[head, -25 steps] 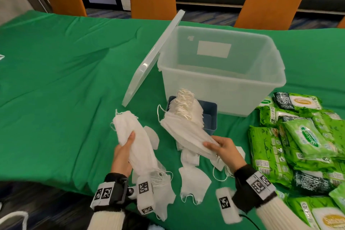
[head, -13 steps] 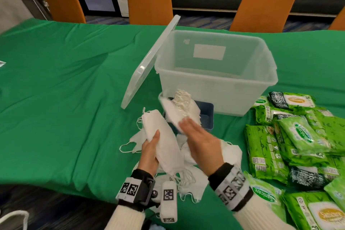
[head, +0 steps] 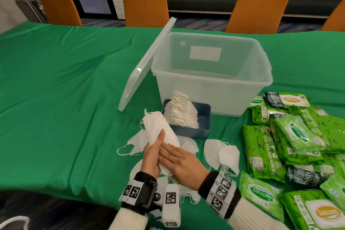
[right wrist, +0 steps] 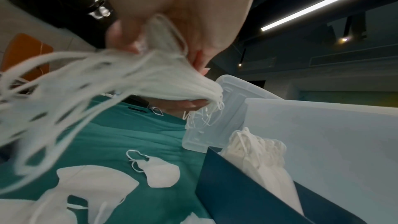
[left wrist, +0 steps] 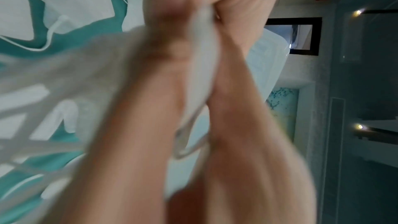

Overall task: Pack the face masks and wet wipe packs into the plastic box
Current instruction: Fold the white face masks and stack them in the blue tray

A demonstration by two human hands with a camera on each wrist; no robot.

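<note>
A: What are the hands doing?
B: The left hand (head: 151, 155) grips a stack of folded white face masks (head: 158, 129), thumb across the top, above the green-covered desk (head: 65, 89). The right hand (head: 183, 162) lies flat on the stack's lower end, fingers (head: 168, 152) straight and pressed together.

A: Where is everything else?
B: A small blue tray (head: 202, 127) with more masks stands just behind, against the clear plastic box (head: 211, 87), which is open with its lid (head: 147, 61) leaning on its left side. Loose white masks (head: 222, 153) lie around the hands. Green wet wipe packs (head: 291, 136) are piled to the right.
</note>
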